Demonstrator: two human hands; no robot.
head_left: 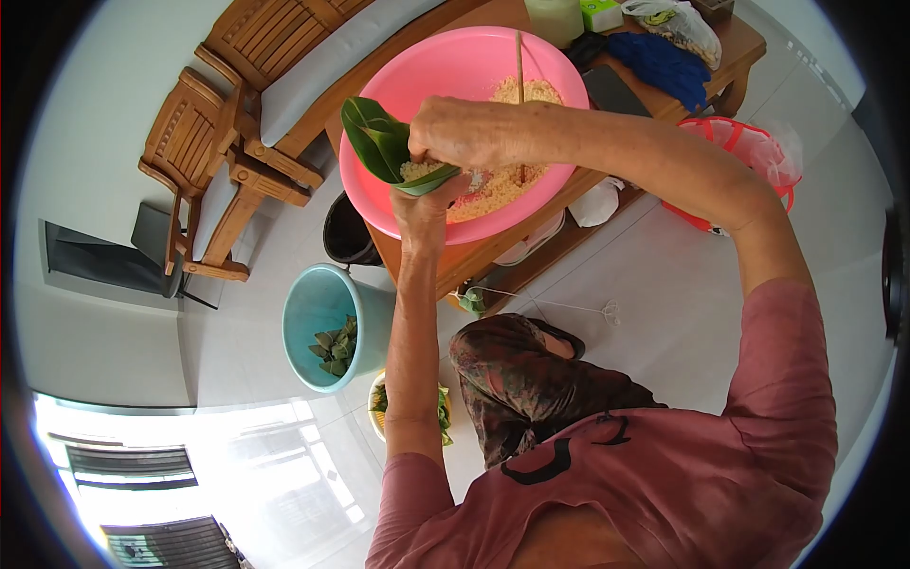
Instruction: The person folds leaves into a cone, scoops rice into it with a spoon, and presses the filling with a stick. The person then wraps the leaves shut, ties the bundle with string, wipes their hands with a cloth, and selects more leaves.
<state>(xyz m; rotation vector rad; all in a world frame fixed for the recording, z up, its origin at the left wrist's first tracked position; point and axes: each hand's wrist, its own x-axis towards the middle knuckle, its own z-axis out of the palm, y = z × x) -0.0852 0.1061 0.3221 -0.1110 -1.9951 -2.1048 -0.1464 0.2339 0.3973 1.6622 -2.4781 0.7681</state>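
Note:
My left hand (428,211) is wrapped round the underside of a green leaf (377,142) folded into a cone. Pale rice grains (417,172) show at the cone's mouth. Over that mouth my right hand (464,131) is closed, its curled fingers at the rice; what they grip, if anything, is hidden. Both hands are above a large pink basin (408,71), where more rice (517,194) lies on the bottom and right side. A thin wooden stick (519,66) stands in this rice, leaning on the basin's rim.
The basin rests on a wooden table (739,43) with a blue cloth (659,64) and bags. On the floor, a light blue bucket (296,327) holds several leaf-wrapped parcels (336,346). Nearby are a dark bin (349,232), a yellow basket (377,427) and a red basket (730,133).

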